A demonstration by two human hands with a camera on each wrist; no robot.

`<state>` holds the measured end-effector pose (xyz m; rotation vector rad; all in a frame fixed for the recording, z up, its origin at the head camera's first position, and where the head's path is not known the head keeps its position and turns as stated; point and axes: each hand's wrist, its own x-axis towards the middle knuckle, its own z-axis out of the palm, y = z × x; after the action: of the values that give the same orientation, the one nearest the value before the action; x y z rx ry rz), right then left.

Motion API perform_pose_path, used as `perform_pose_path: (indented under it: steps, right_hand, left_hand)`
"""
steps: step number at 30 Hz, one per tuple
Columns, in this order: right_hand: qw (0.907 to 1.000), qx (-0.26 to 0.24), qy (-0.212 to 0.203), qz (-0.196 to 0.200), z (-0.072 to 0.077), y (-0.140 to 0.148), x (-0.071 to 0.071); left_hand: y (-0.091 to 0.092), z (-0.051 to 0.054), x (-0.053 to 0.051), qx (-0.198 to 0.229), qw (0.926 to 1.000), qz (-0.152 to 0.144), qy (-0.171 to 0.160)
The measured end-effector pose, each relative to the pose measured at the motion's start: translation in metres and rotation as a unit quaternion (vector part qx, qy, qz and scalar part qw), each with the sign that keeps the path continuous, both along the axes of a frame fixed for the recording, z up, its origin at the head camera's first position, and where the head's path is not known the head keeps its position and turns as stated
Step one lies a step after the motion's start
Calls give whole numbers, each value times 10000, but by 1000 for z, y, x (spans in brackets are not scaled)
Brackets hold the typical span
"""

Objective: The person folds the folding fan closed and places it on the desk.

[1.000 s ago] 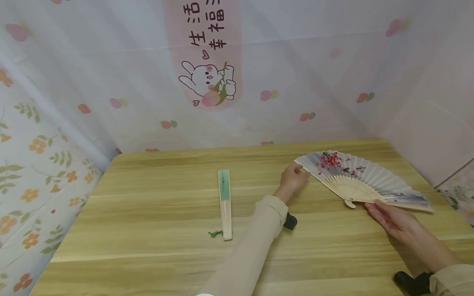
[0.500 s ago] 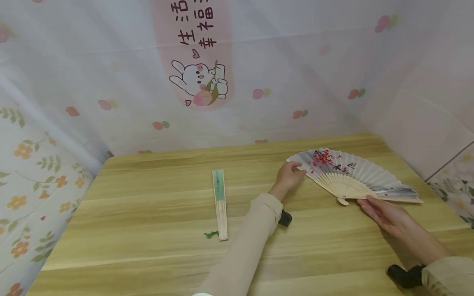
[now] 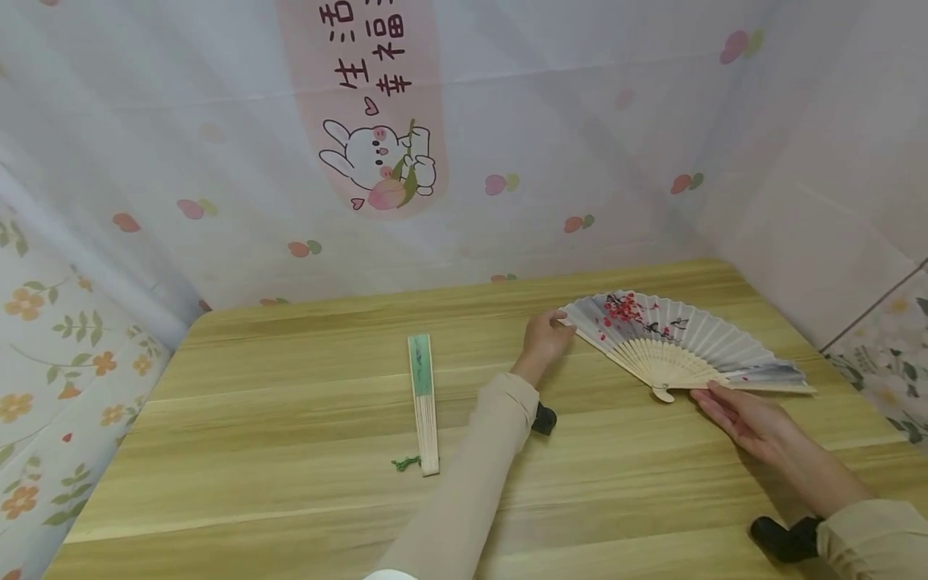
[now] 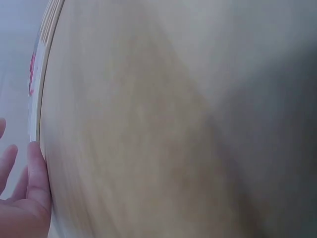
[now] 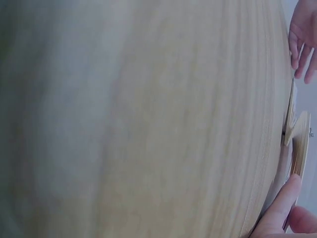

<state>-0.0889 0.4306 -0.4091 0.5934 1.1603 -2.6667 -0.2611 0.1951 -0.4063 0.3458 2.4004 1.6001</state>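
A spread folding fan (image 3: 674, 330) with red blossoms and birds on pale cloth lies at the table's right side. My right hand (image 3: 754, 423) pinches its right outer stick near the pivot, thumb above and fingers below; in the right wrist view the thumb (image 5: 302, 218) and a finger appear at the sticks. At the fan's left end, my left hand (image 3: 545, 342) touches the outer stick, its fingers only loosely bent in the left wrist view (image 4: 37, 173). A second folding fan (image 3: 423, 407), closed, with green cloth and a green tassel, lies left of my left forearm.
The wooden table (image 3: 275, 427) ends at a white printed curtain (image 3: 522, 137) behind it. Floral cloth (image 3: 80, 362) hangs on the left. A black device (image 3: 786, 540) is strapped at the right wrist, another (image 3: 544, 419) at the left.
The head view has turned slightly right, so everything sits further left in it. My left hand has shifted a little leftward along the spread fan's end. My right hand keeps its hold.
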Motion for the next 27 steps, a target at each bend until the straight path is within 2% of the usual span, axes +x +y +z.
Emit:
perform_pose_path:
  steps: [12,27]
  right_hand:
    - [9999,93,48,24,0,0,-1]
    - [9996,240,98,-52,0,-3,0]
  left_hand:
    - [-7,0,-11,-120,9991,266,-303]
    - [-10,-3,-13,-29,9998,203,-57]
